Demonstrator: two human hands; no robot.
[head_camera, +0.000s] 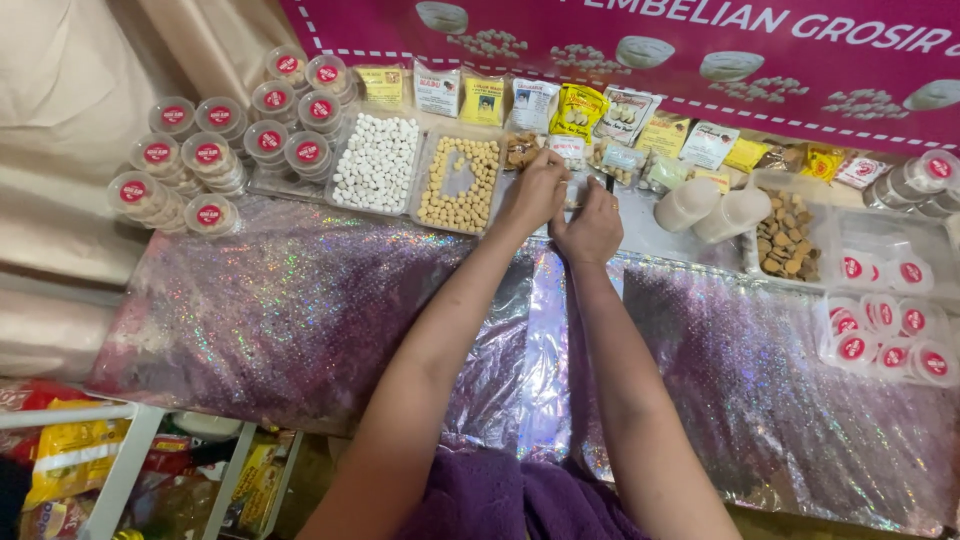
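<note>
Behind the glittery worktop: both hands meet at a small clear packet, between the tan-ball tray and the white bottles.
Left hand: fingers curled onto the packet's edge.
Right hand: fingers bent near it; whether it grips, I cannot tell.
Handling: probably light, thin, crinkly, slippery film; contents may crumble.
Hold: pinch the edges, not the middle.

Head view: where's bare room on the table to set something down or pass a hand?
Free: the glittery cloth in front of the trays, left of the left hand, and the stretch right of the right hand below the tray of brown pieces. Crowded: the back row of packets, the stacked lidded tubs and right-edge tubs.
</note>
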